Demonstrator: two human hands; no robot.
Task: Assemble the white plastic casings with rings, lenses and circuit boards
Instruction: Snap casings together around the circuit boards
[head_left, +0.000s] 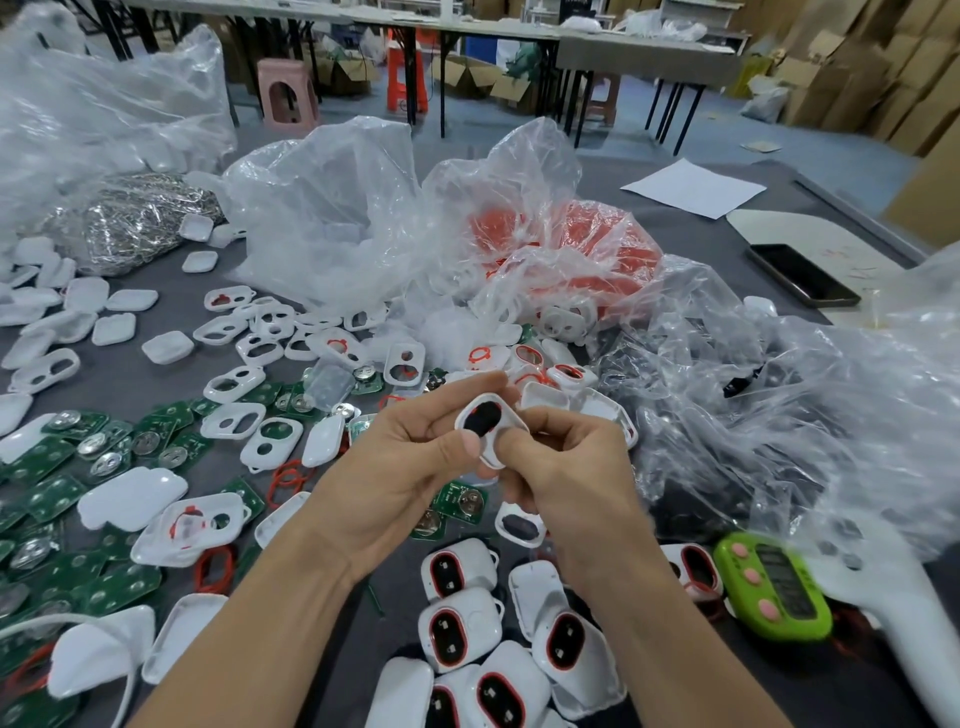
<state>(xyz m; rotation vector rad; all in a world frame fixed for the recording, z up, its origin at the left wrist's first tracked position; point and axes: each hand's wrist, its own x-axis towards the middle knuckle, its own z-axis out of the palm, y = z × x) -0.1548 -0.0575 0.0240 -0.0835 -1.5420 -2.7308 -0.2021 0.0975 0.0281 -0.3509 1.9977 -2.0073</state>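
Note:
Both hands hold one white plastic casing (493, 423) above the table's middle. It has a dark oval lens in its opening. My left hand (410, 467) grips its left side, thumb on the lower edge. My right hand (566, 467) pinches its right and lower side. Loose white casings (231, 383) lie scattered to the left, with green circuit boards (57, 460) carrying silver coin cells. Red rings (288, 480) lie among them. Finished casings with red rings and dark lenses (457, 631) sit piled near the front edge.
Clear plastic bags (337, 208) stand behind the work area; one holds red parts (587, 244). A bag of silver metal pieces (140, 218) lies far left. A green timer (774, 584), a black phone (802, 275) and paper (693, 187) lie to the right.

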